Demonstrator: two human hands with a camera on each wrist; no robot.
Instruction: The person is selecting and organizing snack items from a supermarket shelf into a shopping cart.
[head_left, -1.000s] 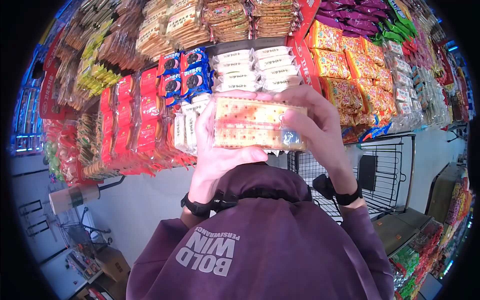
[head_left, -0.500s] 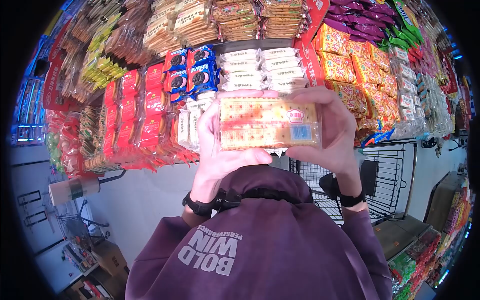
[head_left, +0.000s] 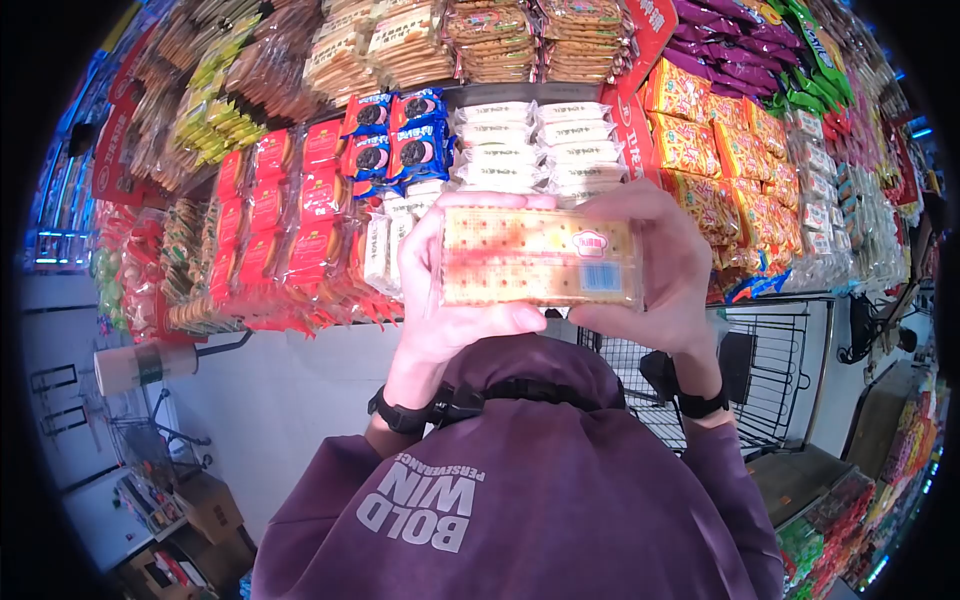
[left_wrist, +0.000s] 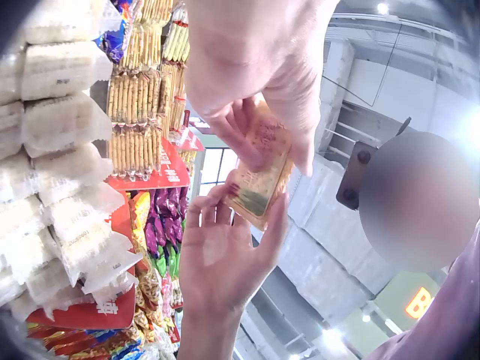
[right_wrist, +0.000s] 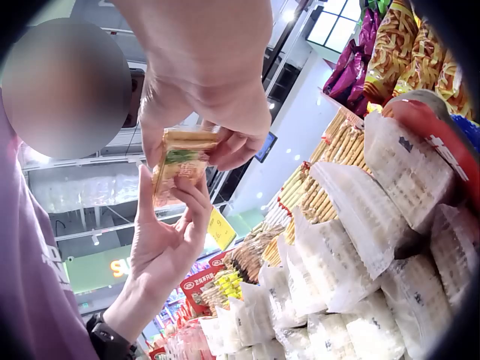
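Observation:
A clear-wrapped pack of crackers point(head_left: 510, 260) is held up level between both hands in front of the chest, its pink label and blue barcode patch toward the head camera. My left hand point(head_left: 422, 290) grips the left end, thumb along the lower edge and fingers along the upper edge. At the other end, my right hand point(head_left: 672, 265) grips it the same way. From the left wrist, the left hand point(left_wrist: 259, 67) is at the top and the pack point(left_wrist: 262, 165) spans down to the right hand point(left_wrist: 225, 255). The right wrist view also shows the pack point(right_wrist: 180, 161) between both hands.
Behind the pack rise stacks of white-wrapped snacks point(head_left: 497, 135), blue cookie packs point(head_left: 415, 145), red packs point(head_left: 265, 205) and orange bags point(head_left: 685, 150). A wire shopping cart point(head_left: 765, 370) stands at the right. A roll of bags point(head_left: 148, 368) sticks out at the left.
The right thumb has moved off the pack's front face to its lower edge, uncovering the label and barcode. The pack stays in both hands, while the shelves shift slightly right and down in view.

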